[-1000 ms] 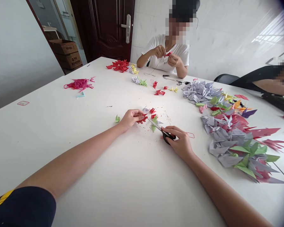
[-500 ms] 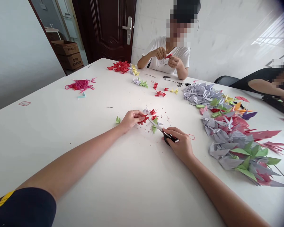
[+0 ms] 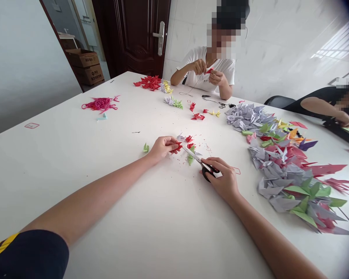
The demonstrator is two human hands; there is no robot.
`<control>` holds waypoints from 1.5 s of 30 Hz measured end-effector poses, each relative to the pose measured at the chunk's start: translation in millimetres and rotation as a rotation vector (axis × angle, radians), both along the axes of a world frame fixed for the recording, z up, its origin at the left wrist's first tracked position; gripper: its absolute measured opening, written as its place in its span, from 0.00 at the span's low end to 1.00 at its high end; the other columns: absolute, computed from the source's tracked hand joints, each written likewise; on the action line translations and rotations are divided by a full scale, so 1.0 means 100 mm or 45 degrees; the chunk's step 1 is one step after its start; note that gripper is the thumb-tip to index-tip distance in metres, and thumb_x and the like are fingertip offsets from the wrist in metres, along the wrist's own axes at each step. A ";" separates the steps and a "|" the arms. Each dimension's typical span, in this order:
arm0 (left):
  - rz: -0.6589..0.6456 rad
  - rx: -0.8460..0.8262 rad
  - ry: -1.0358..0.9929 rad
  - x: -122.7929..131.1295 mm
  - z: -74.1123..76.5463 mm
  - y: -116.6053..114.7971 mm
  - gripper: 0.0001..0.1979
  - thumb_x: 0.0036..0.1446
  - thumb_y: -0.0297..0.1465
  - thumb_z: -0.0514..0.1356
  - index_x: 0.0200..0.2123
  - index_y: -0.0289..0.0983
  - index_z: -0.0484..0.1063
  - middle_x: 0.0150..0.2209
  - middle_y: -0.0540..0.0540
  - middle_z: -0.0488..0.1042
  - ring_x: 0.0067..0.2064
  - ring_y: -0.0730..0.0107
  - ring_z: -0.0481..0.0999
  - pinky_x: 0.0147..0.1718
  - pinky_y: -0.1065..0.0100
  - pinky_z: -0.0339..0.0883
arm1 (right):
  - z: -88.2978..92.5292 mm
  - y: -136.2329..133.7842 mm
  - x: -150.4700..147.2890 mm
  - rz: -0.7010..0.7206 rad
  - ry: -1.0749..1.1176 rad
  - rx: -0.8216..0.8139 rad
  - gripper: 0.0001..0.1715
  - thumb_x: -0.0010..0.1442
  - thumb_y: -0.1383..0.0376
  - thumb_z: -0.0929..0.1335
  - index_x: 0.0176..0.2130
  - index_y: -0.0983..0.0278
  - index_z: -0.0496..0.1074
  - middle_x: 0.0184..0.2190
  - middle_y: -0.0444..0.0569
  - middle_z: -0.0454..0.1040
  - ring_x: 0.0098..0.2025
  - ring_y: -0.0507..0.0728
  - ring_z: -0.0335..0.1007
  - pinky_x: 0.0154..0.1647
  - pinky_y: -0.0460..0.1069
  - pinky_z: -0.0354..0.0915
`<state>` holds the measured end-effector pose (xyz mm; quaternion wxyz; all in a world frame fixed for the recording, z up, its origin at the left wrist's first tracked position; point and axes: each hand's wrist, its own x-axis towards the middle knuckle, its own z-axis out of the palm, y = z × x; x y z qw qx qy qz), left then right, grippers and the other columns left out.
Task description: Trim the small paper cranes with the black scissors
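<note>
Between the fingertips of my left hand [image 3: 162,149] is a small red folded paper piece [image 3: 178,145]; its lower part is partly covered by the fingers. My right hand [image 3: 224,176] is wrapped round the black handles of a pair of scissors [image 3: 205,167]. The blades point left, their tips close to the red paper. Just beyond the blades lie small red folded papers [image 3: 189,138] and a green folded paper [image 3: 191,158], with tiny red clippings scattered around. Another green folded paper [image 3: 145,147] rests left of my left hand.
A long heap of grey, green, red and orange folded papers [image 3: 279,162] covers the table's right side. Pink cord [image 3: 100,104] lies far left, a red paper pile [image 3: 150,82] at the back. One person [image 3: 205,69] sits opposite, handling red paper; another person [image 3: 317,104] sits at right.
The red paper in my left hand is tilted slightly differently, and the scissors' handles look spread a little wider. The whole view has shifted slightly.
</note>
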<state>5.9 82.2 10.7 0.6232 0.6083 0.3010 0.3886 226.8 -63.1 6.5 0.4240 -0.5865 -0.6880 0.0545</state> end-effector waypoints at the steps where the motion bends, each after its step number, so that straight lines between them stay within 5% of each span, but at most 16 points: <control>1: -0.007 -0.003 -0.005 0.00 0.00 0.00 0.14 0.49 0.38 0.70 0.33 0.34 0.76 0.29 0.45 0.78 0.29 0.71 0.75 0.32 0.66 0.67 | 0.00 0.00 0.00 0.009 0.006 -0.003 0.15 0.57 0.67 0.69 0.45 0.57 0.79 0.42 0.48 0.78 0.34 0.54 0.72 0.32 0.49 0.70; 45: -0.037 -0.026 -0.031 0.00 -0.02 0.00 0.13 0.47 0.36 0.70 0.34 0.33 0.76 0.28 0.46 0.78 0.28 0.72 0.74 0.31 0.67 0.66 | -0.03 -0.01 0.02 0.041 0.043 -0.028 0.17 0.56 0.70 0.69 0.44 0.57 0.81 0.43 0.48 0.78 0.35 0.54 0.74 0.32 0.48 0.70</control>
